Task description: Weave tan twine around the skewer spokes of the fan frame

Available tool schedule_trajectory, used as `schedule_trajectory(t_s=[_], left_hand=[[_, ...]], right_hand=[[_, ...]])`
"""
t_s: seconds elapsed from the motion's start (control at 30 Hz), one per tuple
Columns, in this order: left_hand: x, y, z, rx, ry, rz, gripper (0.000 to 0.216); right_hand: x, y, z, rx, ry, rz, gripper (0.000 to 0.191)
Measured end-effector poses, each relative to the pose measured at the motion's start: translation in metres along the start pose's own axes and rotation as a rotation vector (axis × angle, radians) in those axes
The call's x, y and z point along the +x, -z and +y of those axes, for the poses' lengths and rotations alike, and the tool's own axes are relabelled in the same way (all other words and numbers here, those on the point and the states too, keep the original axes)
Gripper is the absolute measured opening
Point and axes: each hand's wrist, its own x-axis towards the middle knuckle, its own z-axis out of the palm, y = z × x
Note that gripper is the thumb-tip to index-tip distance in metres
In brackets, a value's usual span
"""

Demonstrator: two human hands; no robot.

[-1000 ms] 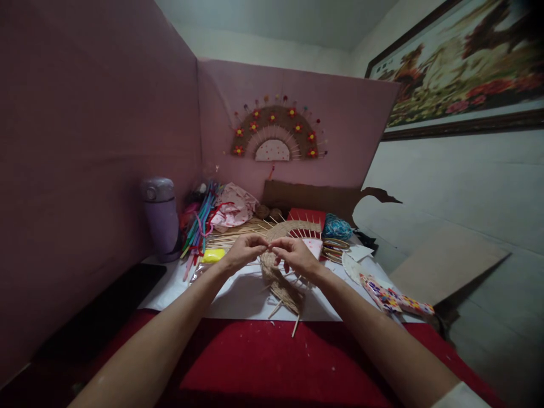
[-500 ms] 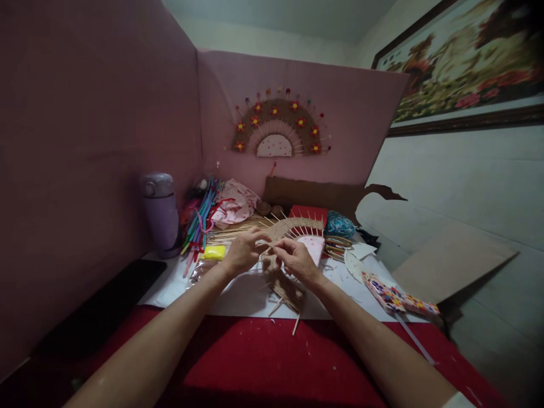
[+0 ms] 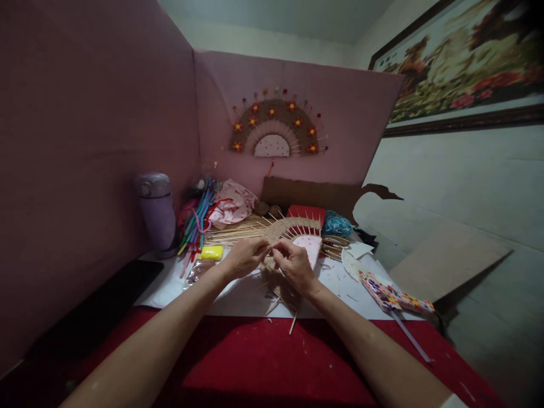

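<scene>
Both hands meet over a half-ring craft piece [image 3: 284, 228] wound in tan twine, with thin sticks radiating through it. My left hand [image 3: 249, 254] is closed, its fingertips pinched together. My right hand [image 3: 294, 263] is pinched too, its fingertips touching or nearly touching the left ones. Whatever lies between the fingers is too small to make out. A dotted pale half-disc [image 3: 309, 246] sits inside the arch, just beyond my right hand. The arch's near end [image 3: 283, 289] shows below the hands, with stick ends [image 3: 293, 323] poking out toward the table's front; its middle is partly hidden.
A purple bottle [image 3: 158, 218] stands at the left, near a black phone-like slab [image 3: 97, 306]. Bundled sticks [image 3: 232, 232], pipe cleaners [image 3: 199, 218], a yellow packet [image 3: 211, 253] and blue yarn [image 3: 337, 224] lie around. A finished flowered arch [image 3: 272, 122] hangs on the pink panel.
My left fingers, spread a little before, have closed together and come up against the right fingertips. The whole view has shifted slightly.
</scene>
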Motion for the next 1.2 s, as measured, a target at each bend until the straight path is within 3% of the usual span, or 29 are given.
schedule_trajectory(t_s=[0.23,0.47,0.6,0.83,0.93,1.1,1.13,1.2], left_hand=[[0.001,-0.003,-0.001,0.016,-0.058,-0.022,0.024],[-0.002,-0.004,0.004,0.226,-0.123,-0.033,0.022],[-0.001,-0.003,0.007,0.227,-0.127,0.033,0.022],[0.007,0.026,-0.018,0.058,0.115,0.339,0.019],[0.010,0.030,-0.015,-0.064,0.127,0.346,0.025],[0.001,0.032,0.030,-0.334,0.071,0.109,0.041],[-0.003,0.034,0.042,-0.538,0.037,-0.096,0.041],[-0.013,0.038,0.064,-0.777,-0.045,-0.727,0.025]], right_hand=[[0.000,0.001,0.006,-0.048,0.058,-0.017,0.013],[0.001,0.003,0.005,-0.024,0.022,-0.047,0.013],[0.005,0.002,0.008,0.194,-0.045,-0.098,0.010],[0.001,0.003,0.005,0.528,-0.222,-0.147,0.006],[0.000,0.005,0.003,0.614,-0.307,-0.131,0.004],[0.002,0.006,0.002,0.639,-0.374,-0.090,0.006],[0.002,0.006,0.003,0.640,-0.387,-0.087,0.007],[0.002,0.007,0.006,0.648,-0.395,-0.086,0.009]])
